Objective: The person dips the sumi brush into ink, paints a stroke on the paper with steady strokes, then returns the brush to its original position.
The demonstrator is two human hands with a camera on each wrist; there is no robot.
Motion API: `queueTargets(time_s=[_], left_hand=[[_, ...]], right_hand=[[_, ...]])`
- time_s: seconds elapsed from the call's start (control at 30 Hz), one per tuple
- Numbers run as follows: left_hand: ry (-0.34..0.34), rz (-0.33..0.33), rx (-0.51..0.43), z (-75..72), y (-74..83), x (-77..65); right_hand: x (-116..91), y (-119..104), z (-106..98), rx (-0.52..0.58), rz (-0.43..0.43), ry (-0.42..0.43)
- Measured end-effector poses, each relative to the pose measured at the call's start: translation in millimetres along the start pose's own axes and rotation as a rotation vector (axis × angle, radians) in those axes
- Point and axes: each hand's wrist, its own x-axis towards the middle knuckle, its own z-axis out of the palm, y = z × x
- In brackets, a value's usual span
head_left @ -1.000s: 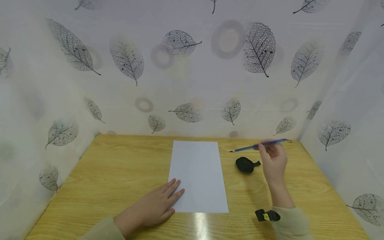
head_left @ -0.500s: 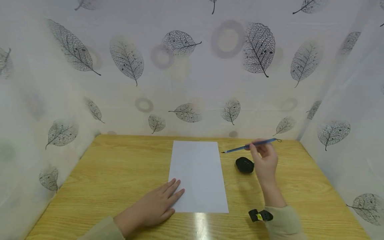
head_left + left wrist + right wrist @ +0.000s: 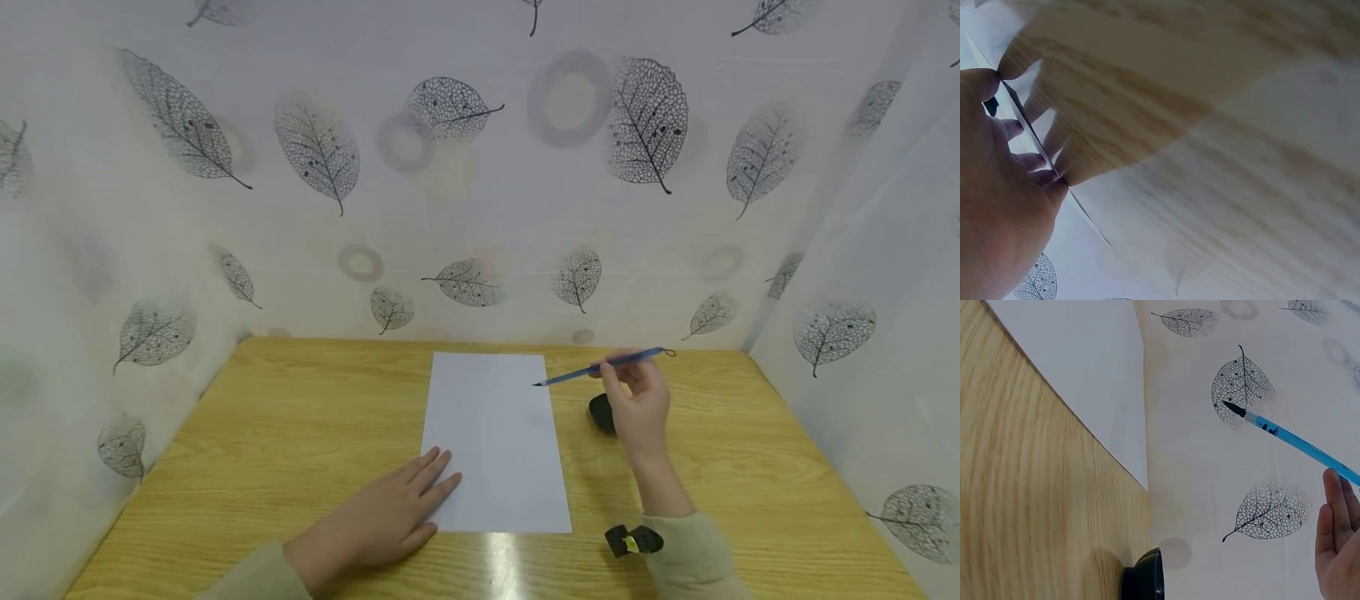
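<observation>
That brush (image 3: 570, 376) is blue with a black tip (image 3: 1234, 408), the paper (image 3: 491, 433) white, the dish (image 3: 601, 412) black; yellowish grain streaks the tabletop (image 3: 300, 417), and dark lacy leaves (image 3: 649, 121) dot the pale curtain (image 3: 510, 200).

The head camera looks forward and down over the worktop (image 3: 300, 417), far enough back to take in the left hand (image 3: 386, 512), right hand (image 3: 641, 408) and leaf-print curtain (image 3: 487, 208). The left wrist camera looks low and aslant along the worktop, very near its hand; the right wrist camera, turned sideways, shares the paper (image 3: 1085, 369), brush (image 3: 1297, 444) and curtain with the head view.
</observation>
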Motion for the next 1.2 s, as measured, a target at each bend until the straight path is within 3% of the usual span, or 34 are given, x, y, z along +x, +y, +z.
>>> queueTargets(time_s=[0.77, 1.2], left_hand=[[-0.013, -0.010, -0.022, -3.1, 0.4, -1.7], [-0.032, -0.021, -0.039, -1.6, -0.5, -0.5]], right_hand=[[-10.5, 7.4, 31.5, -0.006, 0.067, -0.035], [-18.5, 18.1, 51.7, 0.018, 0.038, -0.067]])
